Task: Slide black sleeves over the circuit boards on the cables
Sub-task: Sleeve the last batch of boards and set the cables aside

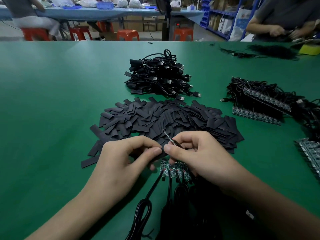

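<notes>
My left hand [121,158] pinches a flat black sleeve [160,154] between thumb and fingers. My right hand [195,153] pinches a thin circuit board [170,138] seen edge-on, its tip pointing up and away just above the sleeve's mouth. Under both hands lies a strip of joined circuit boards [174,168] with black cables [147,201] running toward me. Beyond my hands spreads a big pile of loose black sleeves [169,116].
A heap of sleeved cables [159,75] lies further back on the green table [52,101]. Bundles of boards with cables [265,101] sit at the right, another board strip [311,153] at the right edge. Another person [285,18] works at the far right corner.
</notes>
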Tool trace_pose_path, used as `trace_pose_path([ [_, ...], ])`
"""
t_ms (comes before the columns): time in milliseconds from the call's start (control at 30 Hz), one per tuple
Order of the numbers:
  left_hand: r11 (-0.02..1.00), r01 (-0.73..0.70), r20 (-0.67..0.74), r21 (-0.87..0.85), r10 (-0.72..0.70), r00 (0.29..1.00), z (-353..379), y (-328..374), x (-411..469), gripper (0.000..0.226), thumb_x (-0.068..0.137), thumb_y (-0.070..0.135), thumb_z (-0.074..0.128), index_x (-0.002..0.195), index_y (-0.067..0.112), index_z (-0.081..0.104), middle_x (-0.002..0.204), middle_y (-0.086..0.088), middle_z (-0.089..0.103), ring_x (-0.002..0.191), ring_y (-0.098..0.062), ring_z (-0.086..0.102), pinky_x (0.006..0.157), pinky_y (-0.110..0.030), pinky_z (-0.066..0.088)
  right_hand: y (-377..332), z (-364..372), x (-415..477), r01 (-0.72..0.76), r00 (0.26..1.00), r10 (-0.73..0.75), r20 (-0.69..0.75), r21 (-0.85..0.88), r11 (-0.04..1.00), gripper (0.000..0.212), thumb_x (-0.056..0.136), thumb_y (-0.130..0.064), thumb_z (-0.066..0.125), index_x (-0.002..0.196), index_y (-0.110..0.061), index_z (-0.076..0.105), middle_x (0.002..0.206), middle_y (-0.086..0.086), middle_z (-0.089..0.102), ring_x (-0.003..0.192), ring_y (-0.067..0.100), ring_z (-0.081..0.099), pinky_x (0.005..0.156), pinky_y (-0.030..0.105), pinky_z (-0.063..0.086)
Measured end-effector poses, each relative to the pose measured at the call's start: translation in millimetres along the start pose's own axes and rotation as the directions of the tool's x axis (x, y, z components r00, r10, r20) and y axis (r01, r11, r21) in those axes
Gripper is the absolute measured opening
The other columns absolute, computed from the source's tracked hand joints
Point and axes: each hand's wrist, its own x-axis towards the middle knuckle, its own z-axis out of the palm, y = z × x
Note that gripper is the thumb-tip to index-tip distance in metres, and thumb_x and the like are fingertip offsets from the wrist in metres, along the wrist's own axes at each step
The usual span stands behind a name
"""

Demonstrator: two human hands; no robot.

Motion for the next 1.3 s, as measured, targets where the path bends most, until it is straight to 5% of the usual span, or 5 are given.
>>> trace_pose_path([
  [333, 0.936, -0.27, -0.099, 0.226, 0.298, 0.949, 2, 3, -1, 0.035, 0.079, 0.028, 0.086, 0.111, 0.018, 0.078, 0.101, 0.014, 0.072, 0.091, -0.001, 0.067, 0.081, -0.019, 0.054, 2, 4, 1, 0.02, 1.0, -0.019, -0.005, 0.126, 0.992, 0.015, 0.097, -0.031, 0.068, 0.086, -0.026, 0.077, 0.07, 0.002, 0.073, 0.043, 0.001, 0.042, 0.043, 0.01, 0.032],
  [567, 0.987, -0.15, -0.203, 0.051, 0.158, 0.966, -4, 1, 0, 0.029, 0.074, 0.03, 0.084, 0.103, 0.029, 0.078, 0.094, 0.022, 0.075, 0.087, 0.002, 0.072, 0.08, -0.012, 0.053, -1, -7, 1, 0.034, 0.998, -0.043, 0.035, 0.213, 0.976, 0.036, 0.094, -0.052, 0.051, 0.086, -0.026, 0.074, 0.066, -0.001, 0.06, 0.051, 0.01, 0.036, 0.045, 0.019, 0.031],
  [733, 0.99, -0.14, -0.198, 0.004, 0.138, 0.97, -4, 0, 0, 0.031, 0.072, 0.031, 0.084, 0.102, 0.032, 0.077, 0.092, 0.023, 0.076, 0.088, 0.004, 0.073, 0.084, -0.012, 0.053, 2, -13, -4, 0.145, 0.989, -0.139, 0.048, -0.167, 0.975, 0.03, 0.094, -0.052, 0.052, 0.085, -0.027, 0.067, 0.061, -0.012, 0.047, 0.055, 0.005, 0.038, 0.054, 0.019, 0.034],
  [1033, 0.989, -0.145, -0.155, -0.009, 0.142, 0.978, -4, -1, -1, 0.034, 0.073, 0.031, 0.084, 0.106, 0.03, 0.077, 0.092, 0.02, 0.077, 0.088, 0.003, 0.073, 0.084, -0.01, 0.052, -4, -14, -10, 0.175, 0.983, -0.15, 0.104, -0.292, 0.94, 0.028, 0.099, -0.042, 0.059, 0.078, -0.024, 0.065, 0.06, -0.008, 0.043, 0.054, 0.004, 0.036, 0.054, 0.023, 0.032],
  [1300, 0.94, -0.288, 0.007, 0.181, 0.291, 0.957, -7, -5, 1, 0.032, 0.081, 0.031, 0.083, 0.112, 0.025, 0.076, 0.1, 0.019, 0.074, 0.093, 0.004, 0.07, 0.086, -0.015, 0.054, -7, -15, -12, 0.141, 0.987, -0.09, 0.134, -0.441, 0.887, 0.025, 0.091, -0.051, 0.056, 0.078, -0.031, 0.064, 0.06, -0.007, 0.052, 0.053, 0.002, 0.042, 0.054, 0.023, 0.034],
])
